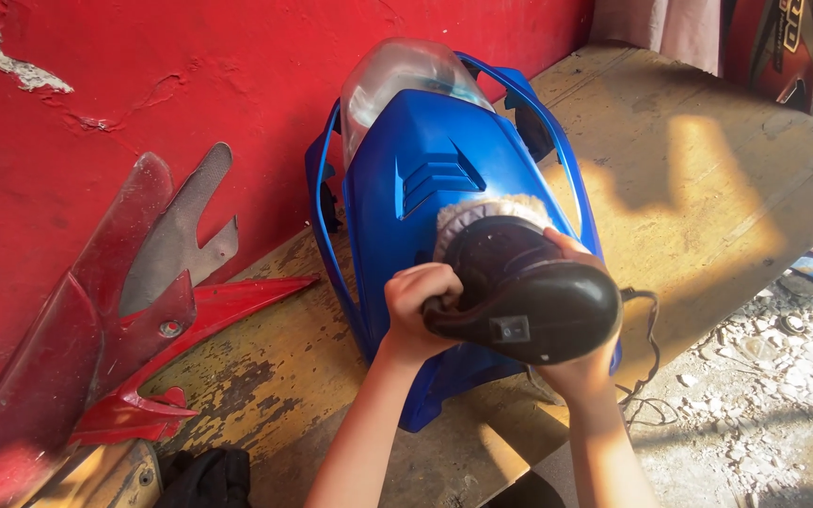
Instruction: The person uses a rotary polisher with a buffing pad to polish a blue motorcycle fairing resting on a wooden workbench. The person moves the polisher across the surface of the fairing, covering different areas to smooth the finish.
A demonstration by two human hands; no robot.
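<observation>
Blue motorcycle fairing is lying on a worn wooden bench, its clear windscreen end leaning up against the red wall, and a black electric polisher is pressing its fluffy wool pad onto the painted top surface. The left hand is clenching the polisher's side handle, while the right hand is gripping the motor body from beneath on the far side; both are grasping the tool firmly. To do this well, I judge the pad should be sitting flat on the curved panel, gliding with light, even pressure, and skirting the raised vents and sharp edges where paint is thinnest.

Starting at the left, dark red fairing panels are leaning against the wall, well apart from the work. A black cloth is lying below them at the bench's front edge. To the right, the power cord is dangling off the bench near the gravel floor, where it could be snagging the panel's edge or the pad.
</observation>
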